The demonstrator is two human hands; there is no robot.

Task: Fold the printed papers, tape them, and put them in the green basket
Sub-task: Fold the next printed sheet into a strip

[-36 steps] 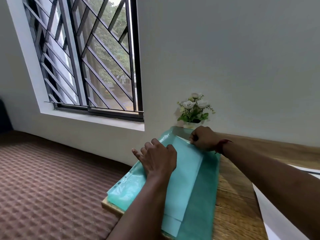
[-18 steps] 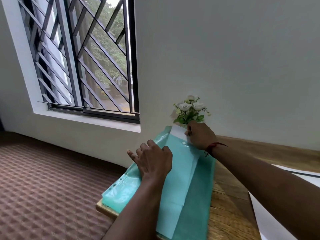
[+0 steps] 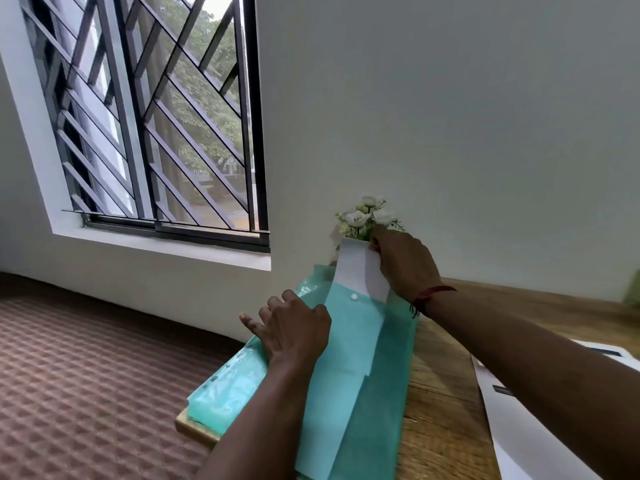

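Fingers (image 3: 251, 322) of the left hand (image 3: 294, 332) lie spread and flat on the teal plastic sleeves (image 3: 221, 393) at the bench's (image 3: 440, 375) left edge, seemingly pinning them against sliding. Farther right, the right hand (image 3: 405, 261) pinches the white printed paper (image 3: 360, 268) near the far left corner, half out of its sleeve, probably freeing it for folding

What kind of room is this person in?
Probably a room in a home or small office: a wooden table against a plain wall, a barred window, and a little bunch of white flowers.
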